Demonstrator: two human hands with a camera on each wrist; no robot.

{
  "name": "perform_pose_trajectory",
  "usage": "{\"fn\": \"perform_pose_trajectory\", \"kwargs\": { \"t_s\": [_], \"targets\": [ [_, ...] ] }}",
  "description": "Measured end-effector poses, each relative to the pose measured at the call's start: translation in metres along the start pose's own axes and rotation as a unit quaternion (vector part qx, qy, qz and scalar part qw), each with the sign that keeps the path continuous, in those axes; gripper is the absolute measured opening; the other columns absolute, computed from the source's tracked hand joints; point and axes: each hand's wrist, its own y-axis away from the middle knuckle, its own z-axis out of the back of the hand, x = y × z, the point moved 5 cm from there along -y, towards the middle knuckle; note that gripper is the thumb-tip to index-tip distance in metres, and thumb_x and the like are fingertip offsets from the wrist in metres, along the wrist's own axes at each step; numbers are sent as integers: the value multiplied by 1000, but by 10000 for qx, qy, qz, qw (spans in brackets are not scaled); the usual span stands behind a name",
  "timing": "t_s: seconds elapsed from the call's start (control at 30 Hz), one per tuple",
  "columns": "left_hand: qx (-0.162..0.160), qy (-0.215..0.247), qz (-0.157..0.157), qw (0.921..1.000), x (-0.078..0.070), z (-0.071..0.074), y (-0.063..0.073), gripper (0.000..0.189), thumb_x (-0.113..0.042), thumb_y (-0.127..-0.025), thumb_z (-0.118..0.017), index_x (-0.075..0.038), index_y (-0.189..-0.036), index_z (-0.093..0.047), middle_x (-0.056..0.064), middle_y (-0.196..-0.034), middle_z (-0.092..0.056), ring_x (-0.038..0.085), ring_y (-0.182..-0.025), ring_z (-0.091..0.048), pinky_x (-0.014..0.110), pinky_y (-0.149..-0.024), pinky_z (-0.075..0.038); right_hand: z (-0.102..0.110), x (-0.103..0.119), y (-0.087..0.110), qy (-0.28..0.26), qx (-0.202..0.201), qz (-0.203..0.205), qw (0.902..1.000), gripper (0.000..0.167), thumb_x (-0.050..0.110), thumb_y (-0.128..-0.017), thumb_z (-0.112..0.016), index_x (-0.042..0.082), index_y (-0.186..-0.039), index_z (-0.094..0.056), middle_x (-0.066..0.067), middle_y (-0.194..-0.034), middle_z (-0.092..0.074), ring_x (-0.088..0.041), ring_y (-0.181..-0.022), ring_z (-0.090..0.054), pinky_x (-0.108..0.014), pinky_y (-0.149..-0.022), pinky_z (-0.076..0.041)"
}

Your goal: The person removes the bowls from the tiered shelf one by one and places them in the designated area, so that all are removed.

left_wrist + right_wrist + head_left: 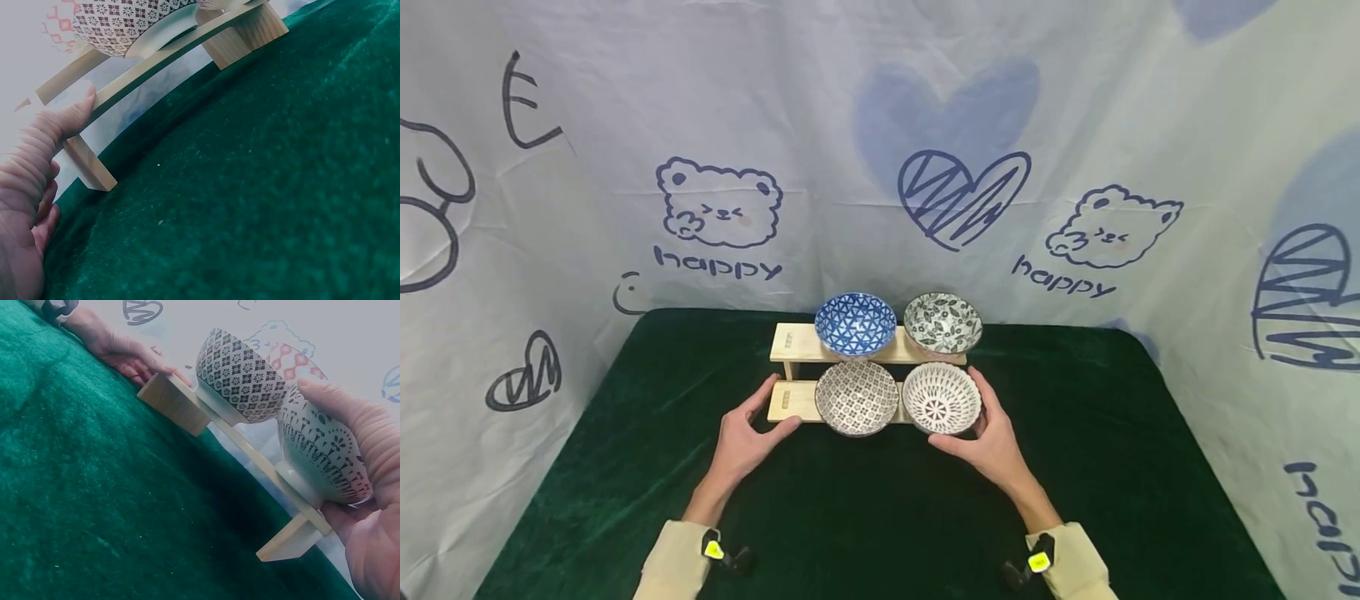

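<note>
A two-tier light wooden bowl rack [792, 401] stands on the green cloth. My left hand [743, 442] grips the left end of its lower tier, thumb over the front edge. In the left wrist view that thumb [78, 112] lies on the board. My right hand [994, 446] holds a white bowl with dark petal marks [942, 398] at the lower tier's right end. Its thumb is at the rim, and the other fingers curl round the far side, partly hidden. Beside it on the lower tier sits a brown-and-white patterned bowl [240, 381].
On the upper tier stand a blue-and-white bowl [856, 325] and a bowl with dark leaf patterns [943, 323]. Behind the table hangs a pale curtain [842, 167] printed with hearts and bears. Green velvet cloth [865, 517] covers the table around the rack.
</note>
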Motion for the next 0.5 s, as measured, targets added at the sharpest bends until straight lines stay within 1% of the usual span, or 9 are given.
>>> {"fn": "perform_pose_trajectory", "kwargs": {
  "t_s": [0.13, 0.23, 0.33, 0.5],
  "targets": [
    [54, -120, -24, 9999, 1, -1, 1, 82, -31, -89, -85, -9, -158, -46, 9, -160, -47, 35, -148, -45, 61, -118, -37, 0, 1, 2, 86, 25, -32, 10000, 116, 2, -78, -90, 3, -166, -15, -19, -165, -30, -36, -148, -38, -13, -112, -37],
    [112, -194, -66, 9997, 0, -2, 0, 83, -32, -91, -83, -11, -160, -43, 6, -162, -45, 33, -149, -43, 60, -120, -35, 1, 2, 2, 128, 16, -29, 9999, 115, 3, -78, -90, 3, -166, -16, -19, -165, -31, -36, -148, -39, -12, -112, -37],
    [88, -91, -128, 9998, 0, -2, -1, 77, -30, -94, -79, -13, -160, -43, 4, -162, -45, 31, -150, -42, 58, -122, -33, 2, 3, 0, 163, 15, -10, 9999, 114, 3, -78, -90, 4, -166, -16, -19, -165, -31, -35, -148, -39, -12, -112, -36],
    [-17, 104, -223, 9997, -1, -2, 1, 64, -25, -102, -70, -12, -159, -45, 6, -161, -46, 30, -151, -41, 58, -122, -31, 2, 3, 0, 244, 63, -63, 9997, 114, 5, -79, -90, 6, -166, -16, -19, -165, -30, -35, -149, -38, -12, -112, -36]
  ]
}}
